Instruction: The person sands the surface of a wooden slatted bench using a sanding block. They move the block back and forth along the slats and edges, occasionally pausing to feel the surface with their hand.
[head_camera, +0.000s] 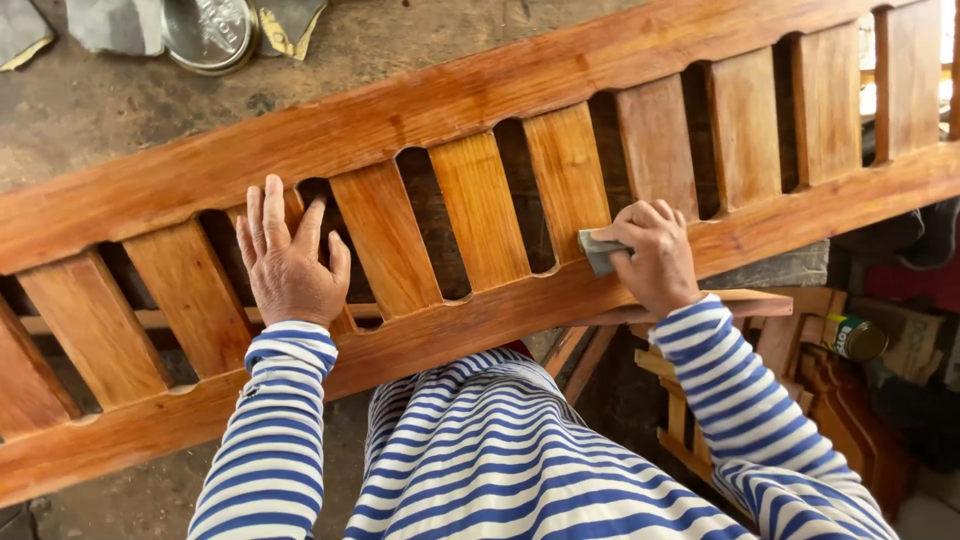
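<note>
Sleeves striped in blue and white fill the near edge of our view, and our hands rest on a long wooden slatted panel (480, 215) lying across our lap. Its long axis runs from lower left to upper right, the right end tilted away from us. Two thick rails frame a row of flat upright slats, each slat rounded at the gaps and angled slightly with the panel. The wood is warm orange-brown with clear streaks of grain, smooth and faintly glossy.

Our left hand (290, 265) lies flat and open on the slats, fingers spread and pointing away from us, gripping nothing. Our right hand (655, 255) is closed around a small folded grey sanding pad (600, 250), pressing it where a slat meets the lower rail.

Below the panel on the right we see stacked wooden parts (760, 350) and a small tin can (853, 337) lying on its side. Beyond the upper rail the ground (90, 110) is rough grey concrete. At the far left sits a round metal lid (208, 32) between torn scraps of grey sandpaper (115, 22).
</note>
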